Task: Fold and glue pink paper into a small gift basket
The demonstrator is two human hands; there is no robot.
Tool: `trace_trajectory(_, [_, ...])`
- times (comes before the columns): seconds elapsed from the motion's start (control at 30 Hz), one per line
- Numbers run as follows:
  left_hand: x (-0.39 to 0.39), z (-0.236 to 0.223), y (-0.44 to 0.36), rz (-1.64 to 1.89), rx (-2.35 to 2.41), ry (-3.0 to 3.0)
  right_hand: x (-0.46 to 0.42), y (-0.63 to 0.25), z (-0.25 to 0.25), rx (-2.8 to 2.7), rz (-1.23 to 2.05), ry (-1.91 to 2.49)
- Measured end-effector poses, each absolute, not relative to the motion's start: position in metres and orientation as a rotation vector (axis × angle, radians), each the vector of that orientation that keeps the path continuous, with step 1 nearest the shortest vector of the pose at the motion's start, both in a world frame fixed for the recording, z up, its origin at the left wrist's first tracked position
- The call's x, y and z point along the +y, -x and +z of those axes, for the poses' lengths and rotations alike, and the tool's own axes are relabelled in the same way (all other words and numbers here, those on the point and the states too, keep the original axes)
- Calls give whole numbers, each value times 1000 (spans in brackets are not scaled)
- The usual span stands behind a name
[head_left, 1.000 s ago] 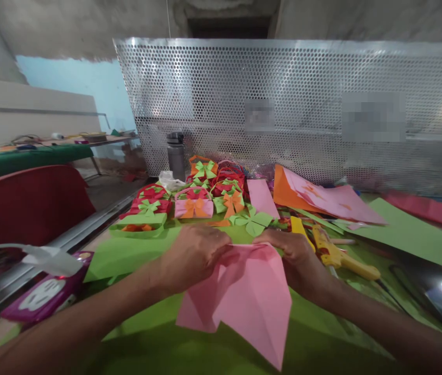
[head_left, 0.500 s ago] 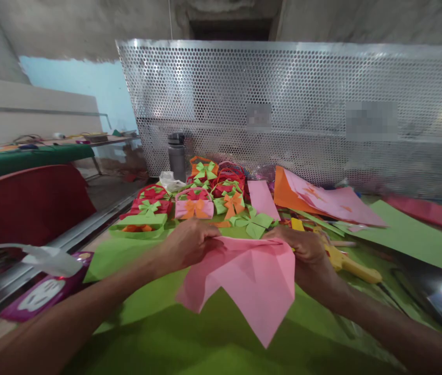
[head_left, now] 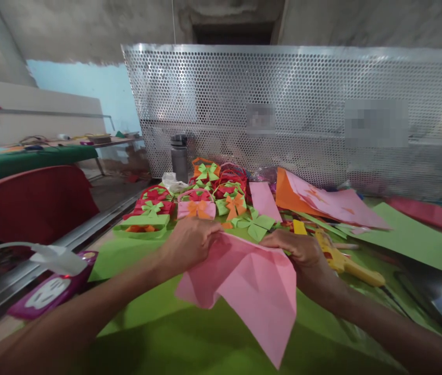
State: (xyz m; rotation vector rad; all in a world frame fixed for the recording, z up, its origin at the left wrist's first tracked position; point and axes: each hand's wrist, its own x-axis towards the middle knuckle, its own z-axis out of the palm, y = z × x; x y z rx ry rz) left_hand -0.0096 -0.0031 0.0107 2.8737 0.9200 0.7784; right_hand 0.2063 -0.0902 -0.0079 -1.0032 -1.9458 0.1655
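Observation:
A creased pink paper sheet (head_left: 250, 289) hangs between both my hands above a green sheet (head_left: 189, 333) on the table. My left hand (head_left: 189, 242) pinches its top left corner with closed fingers. My right hand (head_left: 302, 255) grips the top right edge, fingers curled over it. The paper's lower point droops toward me. A green paper bow (head_left: 254, 224) lies just beyond my hands.
Several small paper gift boxes with bows (head_left: 201, 195) stand behind. A yellow glue gun (head_left: 345, 260) lies right of my right hand. Pink and orange sheets (head_left: 322, 200), a grey bottle (head_left: 180, 156), a perforated metal screen (head_left: 302, 109), a red chair (head_left: 33, 203) and a purple device (head_left: 51, 291) surround.
Both hands keep hold of the pink paper. Its folds have shifted, with the lower point swinging slightly and the top edge spread wider between my hands.

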Motion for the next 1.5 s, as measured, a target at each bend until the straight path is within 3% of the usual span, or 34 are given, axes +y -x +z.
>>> trace_trajectory(0.27, [-4, 16, 14, 1031, 934, -2764, -84, -211, -5, -2002, 145, 1214])
trace_trajectory(0.63, [-21, 16, 13, 1324, 845, -3351, -96, -209, 14, -1788, -101, 1308])
trace_trajectory(1.03, [-38, 15, 9, 1038, 1020, -3520, -116, -183, 12, -2215, -744, 1406])
trace_trajectory(1.2, [-50, 22, 8, 1168, 852, -3435, -125, -178, 14, -2236, -1048, 1462])
trace_trajectory(1.33, [-50, 26, 8, 1397, 881, -3072, -125, -185, 17, -2214, -977, 1407])
trace_trajectory(1.5, [-42, 26, 8, 924, 1016, -2668, -119, -185, 14, -2152, -700, 1423])
